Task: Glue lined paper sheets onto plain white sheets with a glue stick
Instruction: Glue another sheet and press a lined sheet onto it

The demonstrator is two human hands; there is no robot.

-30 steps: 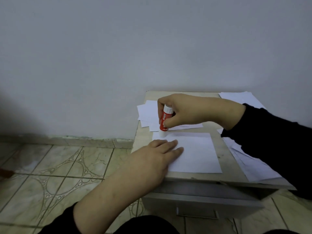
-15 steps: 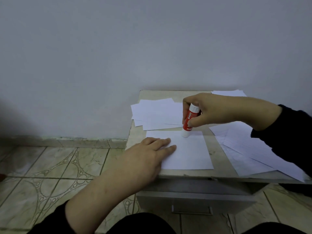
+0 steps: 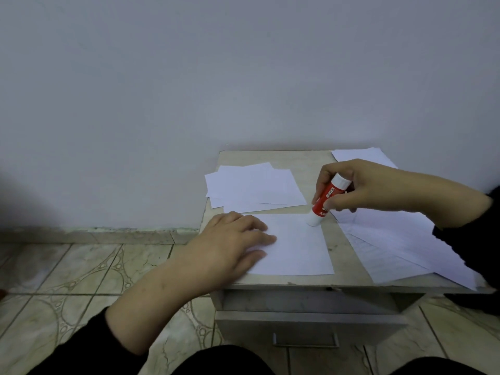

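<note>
Glue stick (image 3: 326, 199): tilted, tip down on the far right corner of the white sheet (image 3: 297, 247)
Right hand (image 3: 359, 189): fingers wrapped round it
Left hand (image 3: 230, 246): flat, pressing the sheet's left side on the little drawer table (image 3: 343, 253)

Bare tabletop (image 3: 270, 157) lies open behind the paper stack (image 3: 251, 186), bounded by the wall (image 3: 243, 77).

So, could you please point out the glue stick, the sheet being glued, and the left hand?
glue stick (image 3: 326, 197): head view, on its red label.
sheet being glued (image 3: 300, 247): head view, on its bare middle.
left hand (image 3: 230, 244): head view, on its back.
</note>
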